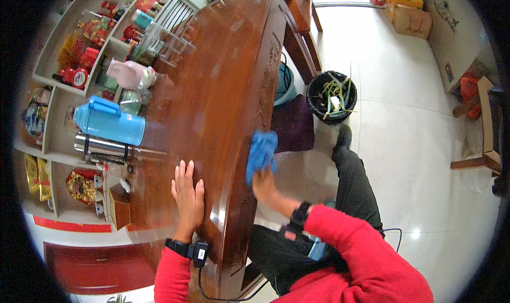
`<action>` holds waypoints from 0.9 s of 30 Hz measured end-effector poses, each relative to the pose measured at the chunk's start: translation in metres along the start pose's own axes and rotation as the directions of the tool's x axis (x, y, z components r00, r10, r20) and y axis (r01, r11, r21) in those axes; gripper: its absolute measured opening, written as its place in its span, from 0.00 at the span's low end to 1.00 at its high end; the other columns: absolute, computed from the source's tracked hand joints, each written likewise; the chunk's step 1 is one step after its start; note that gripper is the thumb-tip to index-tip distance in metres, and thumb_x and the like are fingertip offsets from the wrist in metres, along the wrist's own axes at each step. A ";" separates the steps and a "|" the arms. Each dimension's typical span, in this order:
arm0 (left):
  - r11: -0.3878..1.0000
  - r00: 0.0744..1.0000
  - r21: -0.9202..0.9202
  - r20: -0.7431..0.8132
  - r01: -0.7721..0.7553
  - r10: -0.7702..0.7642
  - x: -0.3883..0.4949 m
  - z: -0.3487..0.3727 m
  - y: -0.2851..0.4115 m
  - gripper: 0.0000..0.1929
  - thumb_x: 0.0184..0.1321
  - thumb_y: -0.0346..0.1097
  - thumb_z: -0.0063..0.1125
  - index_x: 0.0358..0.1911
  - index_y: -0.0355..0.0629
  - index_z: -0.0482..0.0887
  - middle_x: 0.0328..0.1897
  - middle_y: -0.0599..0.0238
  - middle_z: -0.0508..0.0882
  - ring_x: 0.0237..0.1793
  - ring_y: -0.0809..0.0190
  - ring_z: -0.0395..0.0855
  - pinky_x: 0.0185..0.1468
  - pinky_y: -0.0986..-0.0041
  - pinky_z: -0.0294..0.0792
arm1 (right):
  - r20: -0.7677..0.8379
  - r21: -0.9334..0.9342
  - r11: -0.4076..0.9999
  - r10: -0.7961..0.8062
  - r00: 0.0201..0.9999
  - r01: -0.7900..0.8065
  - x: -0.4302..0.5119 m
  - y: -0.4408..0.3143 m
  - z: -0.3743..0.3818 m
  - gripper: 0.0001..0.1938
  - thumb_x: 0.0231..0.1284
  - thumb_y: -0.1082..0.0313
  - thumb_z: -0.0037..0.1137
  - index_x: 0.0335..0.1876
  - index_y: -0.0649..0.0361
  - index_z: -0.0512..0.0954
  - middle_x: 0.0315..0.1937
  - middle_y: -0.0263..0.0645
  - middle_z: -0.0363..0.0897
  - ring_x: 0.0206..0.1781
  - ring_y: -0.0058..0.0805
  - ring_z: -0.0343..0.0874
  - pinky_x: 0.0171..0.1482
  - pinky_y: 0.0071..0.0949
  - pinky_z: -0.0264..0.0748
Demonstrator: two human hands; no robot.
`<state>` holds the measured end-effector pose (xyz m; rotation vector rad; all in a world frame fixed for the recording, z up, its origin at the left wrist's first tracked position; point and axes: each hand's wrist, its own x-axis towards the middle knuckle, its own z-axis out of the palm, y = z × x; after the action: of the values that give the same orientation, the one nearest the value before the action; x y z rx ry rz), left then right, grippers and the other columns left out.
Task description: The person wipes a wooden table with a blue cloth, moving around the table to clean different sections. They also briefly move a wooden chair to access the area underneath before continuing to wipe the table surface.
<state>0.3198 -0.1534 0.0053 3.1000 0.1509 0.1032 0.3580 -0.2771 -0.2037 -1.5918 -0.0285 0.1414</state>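
My right hand (264,186) grips a blue cloth (261,153) and presses it against the carved side of a wooden table (215,83), just below the top's edge. The cloth is bunched and somewhat blurred. Flat on the polished tabletop rests my left hand (188,197), holding nothing, with its thumb apart from the fingers. Beyond it, along the table's far side, are a light blue thermos jug (115,121), a steel vacuum flask (103,146) and a pink jug (129,75).
A black-lined bin (331,97) with vegetable scraps stands on the tiled floor (398,143), near my foot. Behind the table is a shelf unit (48,127) with ornaments and bottles. A wooden chair (299,16) and a light blue bucket (285,85) are by the table. A cable (223,299) hangs from my left wrist.
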 end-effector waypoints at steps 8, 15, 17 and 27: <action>1.000 1.000 -0.015 0.015 0.011 -0.011 0.002 -0.003 0.004 0.29 0.71 0.49 0.38 0.73 0.47 0.59 0.79 0.55 0.54 0.79 0.49 0.46 0.76 0.48 0.35 | -0.248 0.786 0.559 -0.108 0.963 0.265 0.048 -0.029 0.000 0.22 0.70 0.57 0.46 0.65 0.56 0.66 0.59 0.37 0.71 0.63 0.37 0.68 0.68 0.31 0.61; 1.000 1.000 0.004 0.025 0.013 -0.013 0.002 -0.004 0.003 0.29 0.70 0.46 0.38 0.73 0.46 0.58 0.79 0.55 0.54 0.79 0.49 0.46 0.76 0.48 0.36 | -0.582 0.612 0.602 -0.095 0.808 0.512 0.208 -0.053 -0.032 0.15 0.73 0.56 0.41 0.58 0.52 0.71 0.52 0.36 0.76 0.53 0.39 0.75 0.60 0.32 0.69; 1.000 1.000 0.010 0.022 0.012 -0.012 0.004 -0.002 0.002 0.29 0.70 0.46 0.38 0.73 0.46 0.58 0.79 0.55 0.54 0.79 0.48 0.47 0.75 0.48 0.36 | -0.662 0.111 0.917 -0.219 0.717 0.383 0.260 -0.044 -0.040 0.15 0.71 0.62 0.42 0.59 0.55 0.69 0.53 0.41 0.76 0.56 0.46 0.73 0.63 0.37 0.66; 1.000 1.000 -0.001 0.002 0.002 -0.002 0.004 -0.003 0.002 0.29 0.71 0.48 0.38 0.73 0.47 0.59 0.79 0.56 0.54 0.79 0.48 0.47 0.75 0.48 0.36 | -0.151 0.431 0.897 -0.030 0.988 0.093 0.268 -0.036 -0.080 0.27 0.79 0.52 0.18 0.75 0.61 0.53 0.67 0.44 0.61 0.63 0.38 0.65 0.69 0.29 0.57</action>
<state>0.3233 -0.1547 0.0082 3.0988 0.1534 0.1008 0.6345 -0.3275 -0.1856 -1.1437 0.0592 -0.0164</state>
